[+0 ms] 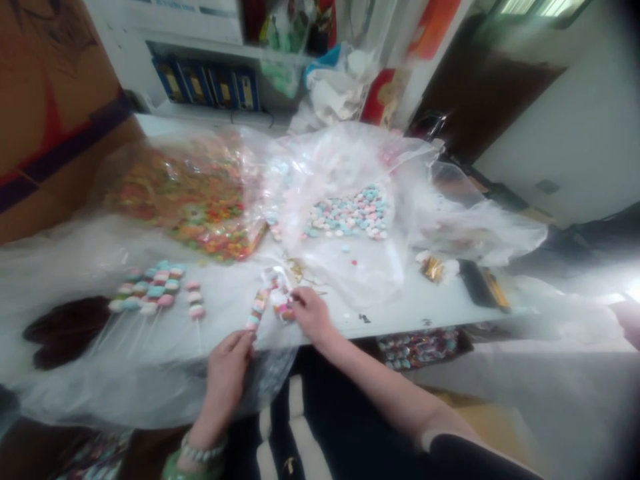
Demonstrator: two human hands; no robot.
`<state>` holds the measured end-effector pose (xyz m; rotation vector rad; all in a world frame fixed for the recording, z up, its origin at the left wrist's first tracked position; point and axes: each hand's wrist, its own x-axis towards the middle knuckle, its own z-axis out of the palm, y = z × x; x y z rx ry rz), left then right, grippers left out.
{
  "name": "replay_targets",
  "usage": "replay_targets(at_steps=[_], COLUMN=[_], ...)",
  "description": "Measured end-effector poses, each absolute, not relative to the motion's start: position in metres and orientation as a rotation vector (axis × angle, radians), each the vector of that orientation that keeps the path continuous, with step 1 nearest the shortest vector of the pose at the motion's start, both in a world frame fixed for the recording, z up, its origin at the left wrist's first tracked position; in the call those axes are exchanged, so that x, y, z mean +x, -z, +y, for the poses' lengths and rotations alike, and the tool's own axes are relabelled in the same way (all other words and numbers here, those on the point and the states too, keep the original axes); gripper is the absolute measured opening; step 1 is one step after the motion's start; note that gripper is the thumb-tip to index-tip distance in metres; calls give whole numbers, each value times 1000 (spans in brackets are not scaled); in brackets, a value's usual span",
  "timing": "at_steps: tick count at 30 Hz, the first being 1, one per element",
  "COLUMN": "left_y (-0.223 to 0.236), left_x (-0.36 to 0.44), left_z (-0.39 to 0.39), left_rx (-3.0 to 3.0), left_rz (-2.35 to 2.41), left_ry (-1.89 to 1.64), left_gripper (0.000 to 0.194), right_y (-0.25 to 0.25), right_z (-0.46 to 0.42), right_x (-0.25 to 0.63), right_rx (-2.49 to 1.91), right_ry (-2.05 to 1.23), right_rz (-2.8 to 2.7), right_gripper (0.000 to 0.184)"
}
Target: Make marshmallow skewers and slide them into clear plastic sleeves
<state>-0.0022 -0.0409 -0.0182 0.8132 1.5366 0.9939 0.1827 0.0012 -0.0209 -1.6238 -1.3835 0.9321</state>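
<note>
Neatly stacked, pastel candy skewer (259,309), in left hand (227,370)

Soft, bright daylight is coming from a window (535,8) beyond the table (400,313), and it is spreading evenly enough that only faint shadows are lying across the top, while the strip below the table's near edge is falling into deep shade. Glare is bouncing off the plastic sheet (345,157) on the table and is burning out to white just right of the table. The whole picture is looking slightly soft, even at the left hand (225,373) and right hand (313,317), while the lens is bending lines and darkening the corners furthest from the table.
</note>
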Motion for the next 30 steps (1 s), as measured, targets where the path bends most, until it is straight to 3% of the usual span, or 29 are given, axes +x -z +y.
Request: replay_targets(at_steps=[2,5,15,22,28,30], left_y=[16,11,6,2,2,3], left_x=[-1,3,-16,0,12,10], left_z=[-39,-36,-35,-30,-35,-38], left_rx=[747,669,448,402,430,440], left_rz=[1536,1509,1410,1320,1261,1251], left_ry=[-994,-973,-1001,-929,-953,-965], left_gripper=[38,36,28,25,33,36], right_y=[30,43,41,11,16,24], right_z=[8,22,44,11,-16,-15], right_x=[216,246,259,205,131,125], right_rx=[-1772,-1880,-1760,-1199,-1221,-1286], right_ry=[-608,-427,-708,-1397,-1025,-1061], right_rz=[-1587,-1734,-1589,-1143,-1715,-1703], right_gripper=[17,22,14,18,24,28])
